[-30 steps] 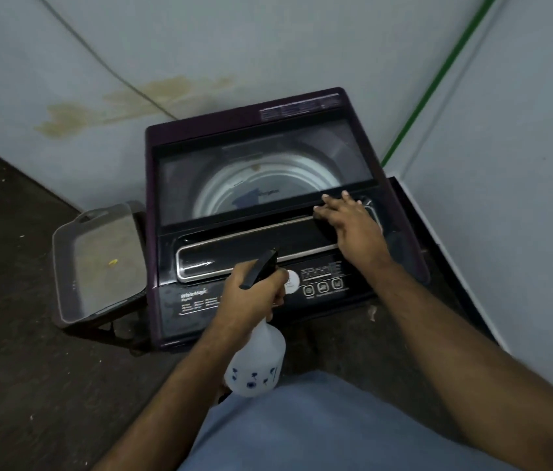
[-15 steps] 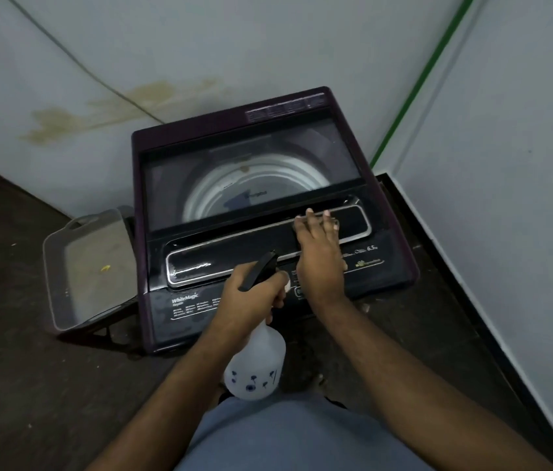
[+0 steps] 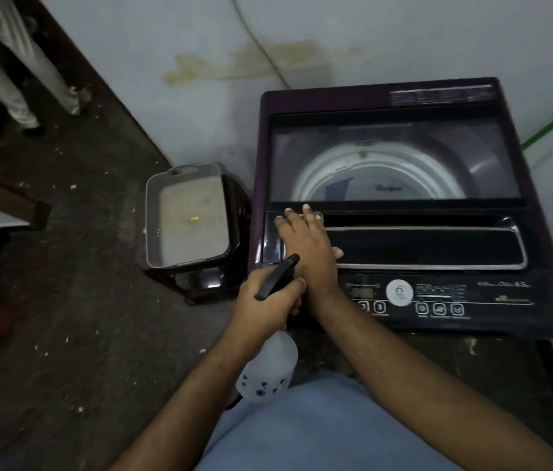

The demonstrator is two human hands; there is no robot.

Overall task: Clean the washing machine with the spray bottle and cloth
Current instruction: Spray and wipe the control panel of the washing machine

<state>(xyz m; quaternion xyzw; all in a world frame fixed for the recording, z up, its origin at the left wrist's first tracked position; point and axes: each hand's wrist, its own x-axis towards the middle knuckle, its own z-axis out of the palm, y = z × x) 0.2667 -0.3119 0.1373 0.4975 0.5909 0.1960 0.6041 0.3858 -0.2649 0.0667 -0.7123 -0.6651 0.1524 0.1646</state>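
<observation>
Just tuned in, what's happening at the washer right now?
A person is wiping the top of the washing machine. The right hand presses flat on the left end of the chrome-trimmed lid handle panel, with a bit of pale cloth showing under the palm. The left hand grips the spray bottle by its trigger head, held just in front of the machine.

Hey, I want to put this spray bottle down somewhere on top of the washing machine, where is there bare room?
The glass lid is bare from the back rim to the handle recess, whose right stretch is free too. The button panel right of the round badge is clear, though it carries buttons. The front left corner is crowded: the right hand presses there, and the left hand holds the spray bottle.
</observation>
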